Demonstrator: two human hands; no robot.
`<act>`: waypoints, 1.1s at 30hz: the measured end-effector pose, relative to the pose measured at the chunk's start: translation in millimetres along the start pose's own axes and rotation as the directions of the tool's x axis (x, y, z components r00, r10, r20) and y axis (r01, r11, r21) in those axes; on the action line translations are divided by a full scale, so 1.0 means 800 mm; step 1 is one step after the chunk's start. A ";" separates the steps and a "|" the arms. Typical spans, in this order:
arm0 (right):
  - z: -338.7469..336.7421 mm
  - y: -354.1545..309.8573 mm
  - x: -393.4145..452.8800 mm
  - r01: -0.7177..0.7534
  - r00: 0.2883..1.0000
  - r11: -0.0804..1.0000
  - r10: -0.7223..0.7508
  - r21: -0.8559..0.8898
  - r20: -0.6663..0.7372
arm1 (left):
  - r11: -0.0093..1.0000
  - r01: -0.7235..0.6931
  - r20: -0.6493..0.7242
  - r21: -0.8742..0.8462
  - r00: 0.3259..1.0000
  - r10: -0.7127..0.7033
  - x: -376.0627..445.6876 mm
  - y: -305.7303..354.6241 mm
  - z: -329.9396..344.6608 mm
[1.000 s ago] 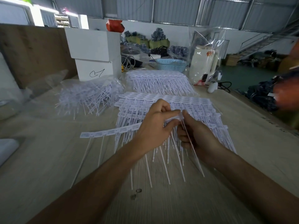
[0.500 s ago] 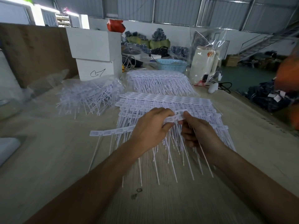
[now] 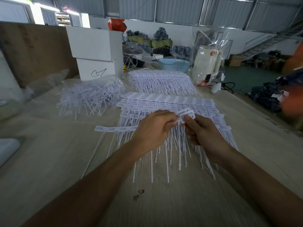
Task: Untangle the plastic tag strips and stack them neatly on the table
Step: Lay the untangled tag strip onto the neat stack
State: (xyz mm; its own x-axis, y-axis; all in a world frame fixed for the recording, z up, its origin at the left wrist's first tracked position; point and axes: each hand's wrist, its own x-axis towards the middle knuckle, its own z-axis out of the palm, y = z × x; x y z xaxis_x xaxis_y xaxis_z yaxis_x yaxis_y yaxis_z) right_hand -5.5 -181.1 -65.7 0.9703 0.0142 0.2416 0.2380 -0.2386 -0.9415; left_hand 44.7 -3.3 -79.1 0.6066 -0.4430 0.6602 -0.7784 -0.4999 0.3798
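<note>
A white plastic tag strip (image 3: 114, 128) stretches left from my left hand (image 3: 152, 130), its thin tails hanging down onto the wooden table (image 3: 49, 161). My left hand grips the strip near its right end. My right hand (image 3: 201, 131) pinches the strip's end tabs (image 3: 186, 114) between thumb and fingers. Both hands hover over a neat stack of strips (image 3: 167, 104). A second neat stack (image 3: 160, 81) lies behind it. A tangled heap of strips (image 3: 88, 97) sits in clear plastic at the left.
White boxes (image 3: 95, 53) stand behind the tangled heap. A blue basket (image 3: 173, 64) and a bagged cream kettle (image 3: 206, 63) sit at the back right. A wooden board (image 3: 32, 51) leans at the left. The table's right edge runs diagonally past a blurred person in orange (image 3: 293, 99).
The strip has shifted right and lower over the stack. My right hand let go of the thin tails and now pinches the end tabs, which stick up above my fingers.
</note>
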 end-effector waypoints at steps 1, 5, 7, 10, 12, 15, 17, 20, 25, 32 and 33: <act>-0.001 0.002 0.002 0.024 1.000 1.000 -0.024 -0.021 0.006 | 1.000 0.009 0.009 -0.019 1.000 -0.009 0.000 -0.002 0.000; -0.006 0.006 0.004 0.219 0.976 0.939 -0.214 -0.265 0.049 | 0.991 0.081 0.062 -0.103 0.995 -0.075 0.002 -0.007 0.003; -0.010 0.008 0.006 0.305 0.951 0.848 -0.298 -0.433 0.086 | 0.985 0.099 0.088 -0.140 0.992 -0.087 0.003 -0.009 0.003; -0.012 0.012 0.011 0.248 0.968 0.893 -0.248 -0.376 0.049 | 0.986 0.056 0.032 -0.160 0.998 -0.051 0.002 -0.009 0.002; -0.011 0.015 0.011 0.146 0.989 0.960 -0.146 -0.237 0.019 | 0.990 0.041 -0.004 -0.137 0.999 -0.042 0.002 -0.008 0.002; -0.009 0.015 0.008 0.017 0.999 0.994 -0.014 -0.112 0.031 | 0.996 0.023 0.000 -0.085 1.000 -0.023 0.002 -0.006 0.003; -0.008 0.015 0.008 -0.014 0.999 0.996 0.017 -0.084 0.033 | 0.997 0.004 0.004 -0.071 1.000 -0.004 0.003 -0.008 0.001; -0.008 0.013 0.008 -0.072 0.997 0.997 0.073 -0.030 0.008 | 0.998 -0.023 0.004 -0.063 1.000 0.023 0.004 -0.010 -0.001; 0.002 0.018 0.007 -0.219 0.974 0.954 0.225 0.206 -0.008 | 0.997 -0.022 -0.018 -0.076 1.000 0.020 0.008 -0.012 -0.003; -0.038 0.022 0.024 -0.299 0.917 0.871 0.375 0.391 -0.135 | 0.994 -0.034 0.002 -0.103 0.999 0.035 0.001 -0.007 0.003; -0.034 0.023 0.023 -0.309 0.921 0.886 0.369 0.345 -0.122 | 0.994 -0.024 -0.019 -0.105 1.000 0.022 0.001 -0.006 0.004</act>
State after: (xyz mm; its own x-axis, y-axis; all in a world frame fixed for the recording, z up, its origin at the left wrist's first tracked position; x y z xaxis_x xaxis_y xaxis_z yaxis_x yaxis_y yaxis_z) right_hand 15.7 -211.8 -72.3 0.9764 -0.1934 -0.0963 -0.0741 0.1188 -0.9902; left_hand 49.5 -3.6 -82.4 0.5864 -0.4396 0.6804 -0.8052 -0.4081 0.4303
